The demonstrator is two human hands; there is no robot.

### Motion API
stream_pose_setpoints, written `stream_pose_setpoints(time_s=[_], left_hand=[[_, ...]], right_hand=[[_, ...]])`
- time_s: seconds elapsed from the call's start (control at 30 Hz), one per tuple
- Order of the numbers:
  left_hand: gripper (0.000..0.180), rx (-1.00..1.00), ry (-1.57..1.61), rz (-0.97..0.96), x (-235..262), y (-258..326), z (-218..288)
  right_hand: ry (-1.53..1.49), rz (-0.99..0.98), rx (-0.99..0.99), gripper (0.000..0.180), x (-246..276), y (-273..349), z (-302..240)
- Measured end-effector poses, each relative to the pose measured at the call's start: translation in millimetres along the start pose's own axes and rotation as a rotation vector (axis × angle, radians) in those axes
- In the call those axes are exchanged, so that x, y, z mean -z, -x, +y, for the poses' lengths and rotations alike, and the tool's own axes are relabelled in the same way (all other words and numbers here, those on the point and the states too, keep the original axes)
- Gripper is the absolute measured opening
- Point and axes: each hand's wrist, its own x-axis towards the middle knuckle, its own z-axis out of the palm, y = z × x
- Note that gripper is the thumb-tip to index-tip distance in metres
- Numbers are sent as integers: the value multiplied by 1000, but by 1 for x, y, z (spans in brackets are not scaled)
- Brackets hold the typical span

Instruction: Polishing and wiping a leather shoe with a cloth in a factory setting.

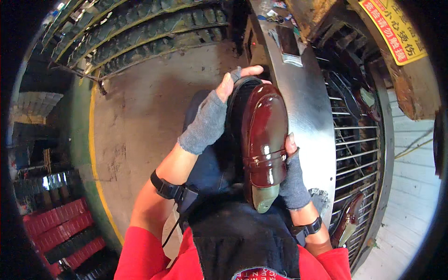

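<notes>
The glossy burgundy upper [265, 126], already on its green last [265, 198], sits between the right hand [295, 179], curled round its side, and the half-open left hand [209, 116], holding a black sole [236, 102] seemingly not yet attached.

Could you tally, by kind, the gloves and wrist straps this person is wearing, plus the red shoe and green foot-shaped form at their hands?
Grey fingerless gloves: 2
Black wrist straps: 2
Glossy dark red shoe, held: 1
Green foot-shaped form, showing at the shoe's near end: 1
Total: 6
</notes>
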Motion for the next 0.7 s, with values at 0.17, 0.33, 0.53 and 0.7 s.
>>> stream_pose_setpoints(time_s=[0.17,0.33,0.53,0.7], left_hand=[[75,83,36,-39,-1,10,14],[76,90,27,-44,1,17,13],[78,99,-6,-64,-4,19,15],[84,141,70,-86,-11,25,19]], right_hand=[[23,-57,-53,65,6,1,20],[46,-79,-91,70,-1,-3,17],[50,-53,-66,77,-2,-4,19],[58,-56,-84,74,-3,3,13]])
